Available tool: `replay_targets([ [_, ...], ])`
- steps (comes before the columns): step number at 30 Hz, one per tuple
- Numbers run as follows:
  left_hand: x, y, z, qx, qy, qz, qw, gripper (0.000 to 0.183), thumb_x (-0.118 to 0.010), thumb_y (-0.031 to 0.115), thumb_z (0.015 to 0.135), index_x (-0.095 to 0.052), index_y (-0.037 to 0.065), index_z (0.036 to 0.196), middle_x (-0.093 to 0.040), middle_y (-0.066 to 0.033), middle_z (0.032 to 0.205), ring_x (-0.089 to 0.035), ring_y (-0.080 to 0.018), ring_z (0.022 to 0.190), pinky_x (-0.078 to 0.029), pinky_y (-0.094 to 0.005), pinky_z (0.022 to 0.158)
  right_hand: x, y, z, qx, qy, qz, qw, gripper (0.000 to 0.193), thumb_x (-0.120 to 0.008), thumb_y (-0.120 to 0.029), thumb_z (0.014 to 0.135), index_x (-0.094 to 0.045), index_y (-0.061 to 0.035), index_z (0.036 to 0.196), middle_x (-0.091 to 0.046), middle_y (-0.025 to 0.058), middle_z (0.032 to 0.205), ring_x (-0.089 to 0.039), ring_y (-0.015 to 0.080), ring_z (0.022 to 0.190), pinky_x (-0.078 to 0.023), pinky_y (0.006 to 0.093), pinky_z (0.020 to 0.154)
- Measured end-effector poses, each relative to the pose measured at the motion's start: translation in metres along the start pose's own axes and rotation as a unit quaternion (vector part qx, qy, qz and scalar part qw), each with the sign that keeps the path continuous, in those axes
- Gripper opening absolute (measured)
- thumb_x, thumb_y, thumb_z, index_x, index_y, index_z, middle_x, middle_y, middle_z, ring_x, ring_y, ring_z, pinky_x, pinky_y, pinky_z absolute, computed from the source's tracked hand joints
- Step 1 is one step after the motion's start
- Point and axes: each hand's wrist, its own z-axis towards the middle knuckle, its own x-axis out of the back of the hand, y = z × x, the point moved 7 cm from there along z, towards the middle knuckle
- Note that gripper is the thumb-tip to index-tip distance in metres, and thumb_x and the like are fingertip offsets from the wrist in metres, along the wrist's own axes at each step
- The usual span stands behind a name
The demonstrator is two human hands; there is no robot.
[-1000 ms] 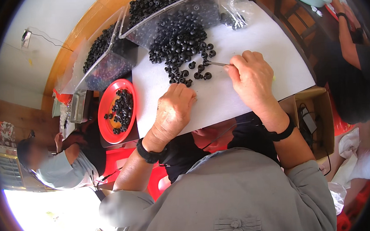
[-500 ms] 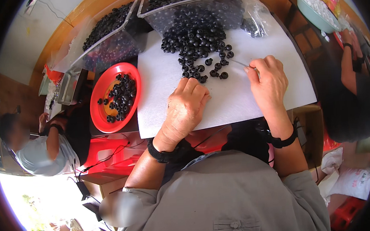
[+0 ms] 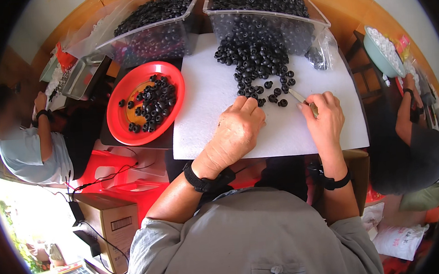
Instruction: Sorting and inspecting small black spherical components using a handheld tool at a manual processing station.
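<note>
In the head view, the right hand [image 3: 325, 116] pinches a slim, pointed tool [image 3: 296, 95] between thumb and fingers, its tip at the near edge of the black beads [image 3: 255, 54]; whether it touches one is too small to tell. The left hand [image 3: 239, 130] is curled, knuckles up, beside the nearest loose beads; its fingertips are hidden, so I cannot tell if its grip pinches anything. The beads lie heaped on a white sheet [image 3: 203, 113] before a clear tub [image 3: 306, 33]; more sit in a red plate [image 3: 114, 116] to the left. A hard push could make the tip skid off a round bead towards the left fingers, or send loose beads rolling.
</note>
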Motion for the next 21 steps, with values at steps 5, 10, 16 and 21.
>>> replay_targets([
  [5, -0.004, 0.000, -0.003, -0.008, -0.013, 0.020, 1.000, 0.012, -0.074, 0.002, 0.075, -0.063, 0.005, 0.081, -0.055, -0.0079, 0.084, -0.057, -0.0274, 0.081, -0.052, -0.0388, 0.067, 0.022, -0.007, 0.001, 0.035, 0.034, -0.022, 0.999, 0.019, -0.080, -0.019, 0.077, -0.067, -0.0119, 0.090, -0.059, 0.0062, 0.091, -0.059, 0.0304, 0.089, -0.046, 0.0432, 0.078],
  [10, -0.004, -0.004, -0.007, -0.010, -0.002, 0.017, 1.000, 0.010, -0.072, 0.003, 0.076, -0.063, 0.004, 0.081, -0.054, -0.0078, 0.083, -0.056, -0.0273, 0.081, -0.052, -0.0384, 0.067, 0.055, 0.022, 0.016, 0.055, -0.028, -0.014, 0.998, 0.025, -0.080, -0.020, 0.077, -0.067, -0.0111, 0.097, -0.061, 0.0061, 0.093, -0.061, 0.0303, 0.090, -0.048, 0.0416, 0.079],
  [16, -0.003, -0.003, -0.007, -0.011, 0.012, 0.013, 1.000, 0.010, -0.071, 0.002, 0.076, -0.062, 0.004, 0.080, -0.052, -0.0079, 0.081, -0.055, -0.0274, 0.080, -0.051, -0.0384, 0.066, 0.041, 0.140, 0.069, -0.134, -0.128, 0.064, 0.981, 0.028, -0.080, -0.021, 0.080, -0.069, -0.0028, 0.099, -0.070, 0.0089, 0.093, -0.068, 0.0235, 0.086, -0.051, 0.0364, 0.075],
  [21, -0.006, -0.002, -0.004, -0.020, 0.017, -0.002, 1.000, 0.012, -0.072, 0.001, 0.074, -0.062, 0.004, 0.080, -0.052, -0.0084, 0.081, -0.055, -0.0277, 0.080, -0.051, -0.0386, 0.066, -0.006, 0.208, 0.113, -0.217, -0.168, 0.093, 0.957, 0.039, -0.079, -0.029, 0.081, -0.071, 0.0007, 0.105, -0.075, 0.0120, 0.096, -0.070, 0.0206, 0.090, -0.052, 0.0335, 0.079],
])
